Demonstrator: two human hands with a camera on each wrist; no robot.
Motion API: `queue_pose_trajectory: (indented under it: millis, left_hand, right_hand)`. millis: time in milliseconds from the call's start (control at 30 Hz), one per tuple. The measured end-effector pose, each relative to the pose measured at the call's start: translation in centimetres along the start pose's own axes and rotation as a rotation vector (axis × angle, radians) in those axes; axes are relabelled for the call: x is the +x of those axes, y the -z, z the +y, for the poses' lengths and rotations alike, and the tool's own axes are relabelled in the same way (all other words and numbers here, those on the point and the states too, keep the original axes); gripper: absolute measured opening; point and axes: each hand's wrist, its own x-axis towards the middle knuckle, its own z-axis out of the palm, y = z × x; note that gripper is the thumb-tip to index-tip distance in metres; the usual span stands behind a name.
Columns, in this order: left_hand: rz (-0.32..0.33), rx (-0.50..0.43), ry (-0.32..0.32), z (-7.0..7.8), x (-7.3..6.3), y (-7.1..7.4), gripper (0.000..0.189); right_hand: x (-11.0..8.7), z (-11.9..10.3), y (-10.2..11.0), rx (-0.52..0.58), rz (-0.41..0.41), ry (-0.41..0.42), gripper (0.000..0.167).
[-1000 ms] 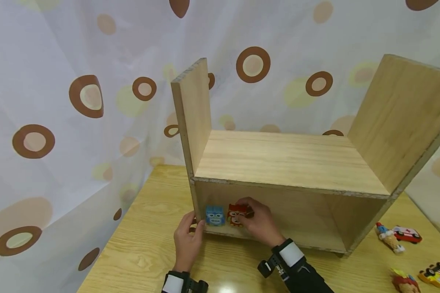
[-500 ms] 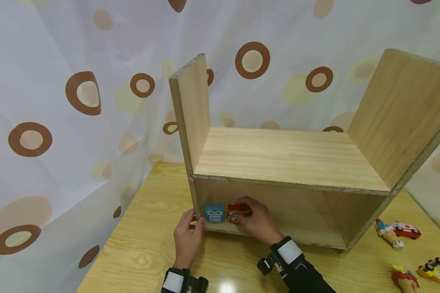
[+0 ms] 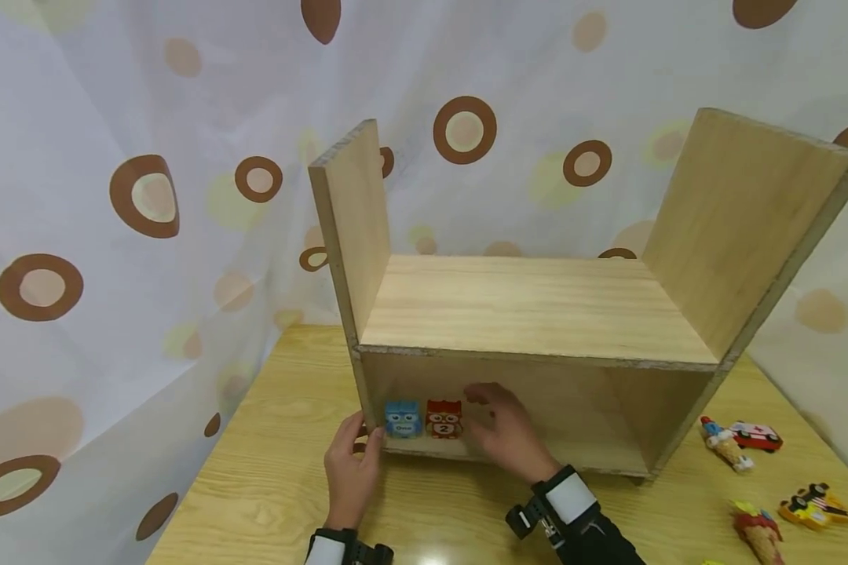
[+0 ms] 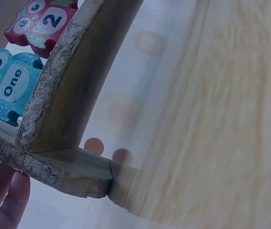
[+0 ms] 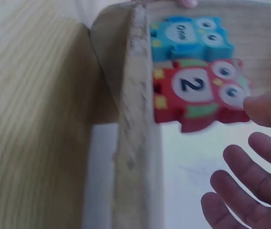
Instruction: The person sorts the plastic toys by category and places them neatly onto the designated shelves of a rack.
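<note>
My left hand [image 3: 352, 469] pinched the shelf [image 3: 537, 306], probably to steady it; my right hand [image 3: 512, 438], fingers apart, was beside red owl [image 3: 444, 420], upright near blue owl [image 3: 403, 420].

Tbl [image 3: 254, 486] bears shelf unit [image 3: 537, 310] & sm. toys [image 3: 726, 447]; blue owl [image 3: 403, 421], red owl [image 3: 444, 421] on btm board [image 3: 608, 460].
</note>
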Motion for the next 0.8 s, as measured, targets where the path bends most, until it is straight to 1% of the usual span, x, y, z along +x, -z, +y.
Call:
queue_pose_trajectory:
  millis: [100, 267, 300, 400, 500, 533, 667, 800]
  left_hand:
    - [0.003, -0.007, 0.0, 0.0, 0.0, 0.0, 0.03]
    - [-0.008, 0.003, 0.005, -0.2, -0.1, 0.0, 0.029]
    - [-0.011, 0.01, 0.015, -0.2, -0.2, 0.1, 0.029]
    - [-0.002, 0.017, 0.047, -0.1, -0.1, -0.2, 0.029]
    - [0.006, 0.022, 0.072, 0.2, -0.1, -0.5, 0.029]
    - [0.004, 0.026, 0.072, 0.1, -0.2, -0.4, 0.029]
    - [-0.015, 0.028, 0.05, 0.1, -0.2, -0.2, 0.029]
    - [0.001, 0.031, 0.046, 0.2, -0.2, 0.0, 0.029]
  right_hand:
    - [-0.7, 0.3, 1.1, -0.06, 0.077, 0.056, 0.039]
    - [-1.8, 0.2, 3.0, -0.144, 0.168, 0.114, 0.037]
    - [-2.0, 0.1, 3.4, -0.159, 0.187, 0.123, 0.036]
    - [-2.8, -0.1, 5.0, -0.2, 0.247, 0.16, 0.031]
    - [-3.7, -0.5, 6.6, -0.212, 0.294, 0.196, 0.028]
    - [-4.1, -0.8, 6.9, -0.203, 0.311, 0.205, 0.029]
    - [-5.6, -1.2, 8.6, -0.202, 0.385, 0.216, 0.033]
    - [-6.9, -0.9, 10.2, -0.187, 0.436, 0.225, 0.036]
